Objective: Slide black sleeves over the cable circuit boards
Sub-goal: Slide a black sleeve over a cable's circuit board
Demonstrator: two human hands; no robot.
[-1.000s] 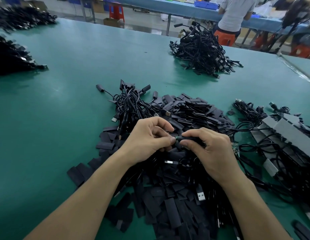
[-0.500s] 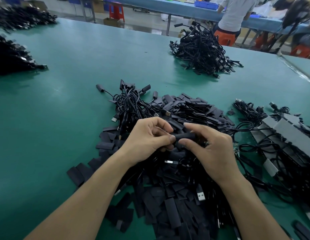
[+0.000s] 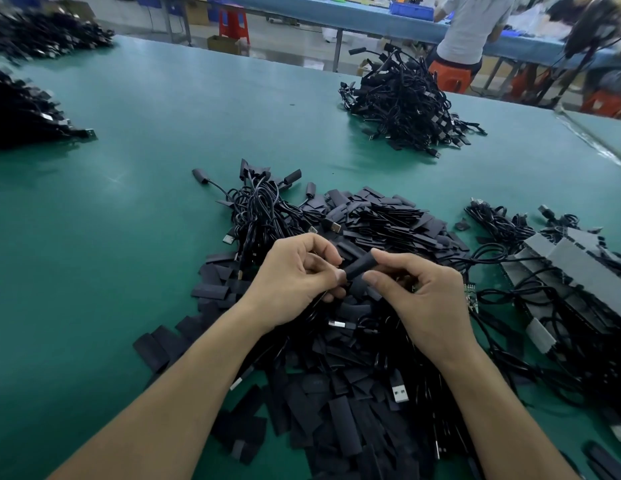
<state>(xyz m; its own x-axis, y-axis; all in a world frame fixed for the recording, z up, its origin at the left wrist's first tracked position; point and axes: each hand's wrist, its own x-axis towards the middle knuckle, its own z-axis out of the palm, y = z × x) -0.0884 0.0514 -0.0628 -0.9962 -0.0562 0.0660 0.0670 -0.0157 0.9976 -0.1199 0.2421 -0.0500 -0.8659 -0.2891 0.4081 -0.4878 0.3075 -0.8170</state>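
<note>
Both hands meet over a heap of flat black sleeves [image 3: 340, 410] on the green table [image 3: 111, 271]. My right hand [image 3: 416, 299] pinches a black sleeve [image 3: 360, 266] between thumb and forefinger, tilted up to the right. My left hand [image 3: 295, 282] pinches the cable end at the sleeve's lower left opening. The circuit board is hidden inside the sleeve or behind my fingers. A bare green circuit board [image 3: 471, 296] lies just right of my right hand.
Cables with sleeves on lie bundled behind the heap [image 3: 260, 209]. Another cable pile [image 3: 406, 105] sits far right, more piles at far left [image 3: 21, 109]. Grey trays with cables [image 3: 576, 271] stand at right. A person in a white shirt [image 3: 472, 26] works at a table beyond.
The sleeve has risen from between my hands and tilted upward. My right forefinger has straightened along its top and my right thumb has moved under it. My left hand has stayed in place.
</note>
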